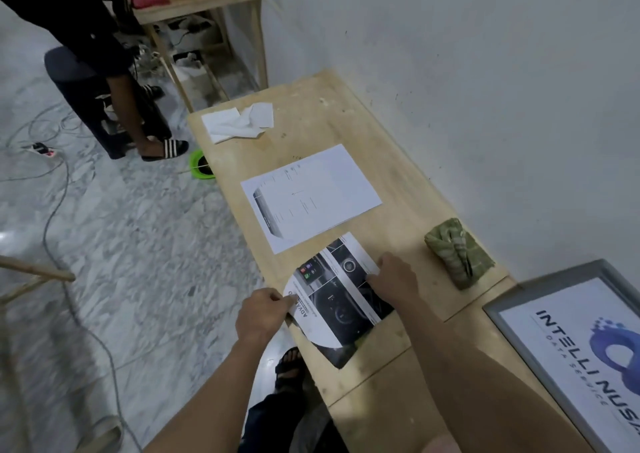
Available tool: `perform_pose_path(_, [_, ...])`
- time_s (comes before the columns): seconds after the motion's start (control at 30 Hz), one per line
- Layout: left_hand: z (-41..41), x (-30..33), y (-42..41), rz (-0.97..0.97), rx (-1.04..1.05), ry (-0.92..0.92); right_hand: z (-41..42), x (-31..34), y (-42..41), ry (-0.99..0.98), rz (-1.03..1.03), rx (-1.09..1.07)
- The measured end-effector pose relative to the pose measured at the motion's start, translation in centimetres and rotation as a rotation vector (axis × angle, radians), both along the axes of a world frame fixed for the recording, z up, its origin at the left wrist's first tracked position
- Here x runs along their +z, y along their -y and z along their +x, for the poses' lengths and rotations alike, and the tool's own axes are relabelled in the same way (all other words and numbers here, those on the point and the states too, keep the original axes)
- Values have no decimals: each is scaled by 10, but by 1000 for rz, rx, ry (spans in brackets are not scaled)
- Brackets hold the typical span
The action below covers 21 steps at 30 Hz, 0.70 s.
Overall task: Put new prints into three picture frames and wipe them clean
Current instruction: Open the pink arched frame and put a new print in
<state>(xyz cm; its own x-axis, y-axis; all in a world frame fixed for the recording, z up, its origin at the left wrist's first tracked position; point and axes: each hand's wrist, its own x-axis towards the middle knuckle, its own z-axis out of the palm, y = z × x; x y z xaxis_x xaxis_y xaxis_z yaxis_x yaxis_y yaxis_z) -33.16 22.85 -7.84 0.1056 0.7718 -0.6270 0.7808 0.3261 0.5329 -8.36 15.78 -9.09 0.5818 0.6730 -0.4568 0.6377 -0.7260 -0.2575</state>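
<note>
A colour print with dark car pictures (337,297) lies on the wooden table (398,182), its near corner curling up off the edge. My left hand (263,316) pinches the print's left edge. My right hand (394,279) grips its far right edge. Beyond it lies a second, mostly white print (311,196). A grey picture frame (575,348) with a blue logo print sits at the right, cut by the image border. A folded green cloth (459,252) lies near the wall.
Crumpled white tissue (239,122) lies at the table's far end. A person in dark clothes and sandals (104,72) stands at the left by a wooden shelf (207,13). Cables and a power strip (43,149) trail over the marble floor.
</note>
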Motion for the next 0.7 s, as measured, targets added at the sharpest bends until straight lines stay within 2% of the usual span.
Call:
perform_pose_path(0.13, [9, -1, 21, 11, 92, -1, -3, -5, 13, -27, 15, -83])
perform_pose_path(0.27, [10, -6, 26, 16, 217, 40, -2, -7, 22, -160, 166, -254])
perform_pose_path(0.53, [13, 2, 25, 245, 149, 74, -9, 6, 45, -449, 457, -498])
perform_pose_path(0.6, [12, 9, 23, 240, 143, 179, -10, 12, 53, -498, 494, -520])
perform_pose_path(0.7, [9, 29, 22, 134, 186, 458, -5, 25, 69, -568, 530, -597])
